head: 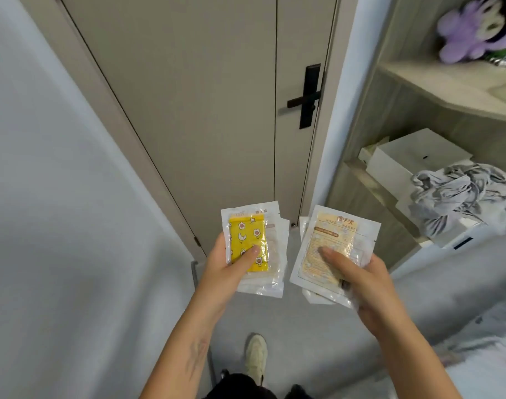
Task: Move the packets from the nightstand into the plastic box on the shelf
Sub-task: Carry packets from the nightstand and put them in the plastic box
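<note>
Packets [247,240] in each grip (thumbs atop).

Both forearms were bare, with no sleeves, rings or watch on the left hand [225,269] or right hand [364,283]; below showed dark trousers [240,387] and a cream sneaker [256,355].

The yellow packet [248,243] is showing a print of white flowers and moons inside clear plastic. The pale orange packet [331,249] is carrying brown lettering on its cream label. The door [188,96] is showing beige, its handle [305,100] black. A purple-and-white plush toy [473,30] is sitting above crumpled grey cloth [459,197] and a white box [413,156]. The floor [289,321] is looking grey.
</note>
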The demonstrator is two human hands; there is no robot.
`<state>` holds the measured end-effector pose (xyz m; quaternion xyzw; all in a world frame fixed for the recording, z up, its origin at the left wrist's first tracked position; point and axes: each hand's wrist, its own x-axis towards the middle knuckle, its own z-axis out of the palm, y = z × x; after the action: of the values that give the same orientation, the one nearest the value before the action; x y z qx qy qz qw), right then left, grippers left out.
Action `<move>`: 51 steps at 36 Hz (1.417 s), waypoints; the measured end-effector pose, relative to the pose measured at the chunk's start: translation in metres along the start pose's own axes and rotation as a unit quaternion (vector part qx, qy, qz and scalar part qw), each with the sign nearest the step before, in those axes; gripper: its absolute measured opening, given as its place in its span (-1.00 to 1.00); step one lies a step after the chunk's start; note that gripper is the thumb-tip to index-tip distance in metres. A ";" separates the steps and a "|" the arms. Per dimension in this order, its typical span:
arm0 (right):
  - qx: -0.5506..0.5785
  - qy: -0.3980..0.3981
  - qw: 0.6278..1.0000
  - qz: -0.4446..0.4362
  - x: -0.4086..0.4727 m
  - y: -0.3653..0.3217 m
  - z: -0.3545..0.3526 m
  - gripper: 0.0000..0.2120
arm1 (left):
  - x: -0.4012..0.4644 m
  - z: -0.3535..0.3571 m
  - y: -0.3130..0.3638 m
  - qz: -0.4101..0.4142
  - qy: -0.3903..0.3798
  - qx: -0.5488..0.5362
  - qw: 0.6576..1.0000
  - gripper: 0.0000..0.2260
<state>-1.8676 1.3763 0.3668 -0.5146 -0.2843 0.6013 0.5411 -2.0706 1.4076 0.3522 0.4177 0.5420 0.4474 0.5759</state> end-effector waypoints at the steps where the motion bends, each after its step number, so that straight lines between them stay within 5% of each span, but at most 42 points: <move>1: 0.002 0.000 1.000 0.001 0.012 -0.004 0.005 -0.81 | 0.016 0.001 0.008 0.005 -0.014 0.004 1.000 -0.66; 6: 0.012 0.020 1.000 0.003 0.051 -0.015 0.016 -0.73 | 0.073 0.015 0.025 -0.001 -0.073 0.022 0.997 -0.55; 15: 0.051 0.149 0.987 -0.032 0.089 -0.052 -0.023 -0.69 | 0.153 0.094 0.040 -0.025 -0.189 0.026 0.981 -0.71; 20: 0.057 0.211 0.974 -0.066 0.107 -0.077 -0.054 -0.32 | 0.185 0.146 0.051 -0.039 -0.263 0.049 0.963 -0.67; 25: 0.077 0.256 0.960 -0.078 0.133 -0.102 -0.090 -0.70 | 0.218 0.205 0.058 -0.039 -0.319 0.064 0.945 -0.68; 36: -0.001 0.276 0.952 -0.130 0.192 -0.184 -0.216 -0.65 | 0.269 0.384 0.085 -0.079 -0.404 0.063 0.909 -0.77; 46: -0.007 0.290 0.938 -0.188 0.244 -0.241 -0.282 -0.70 | 0.287 0.498 0.112 -0.118 -0.439 -0.004 0.890 -0.53; 51: 0.003 0.354 0.914 -0.197 0.278 -0.256 -0.302 -0.37 | 0.301 0.533 0.116 -0.130 -0.463 0.004 0.877 -0.44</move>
<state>-1.4645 1.6384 0.4171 -0.6256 -0.1677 0.2619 0.7154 -1.5422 1.7296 0.4226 0.5051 0.2646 0.1222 0.8124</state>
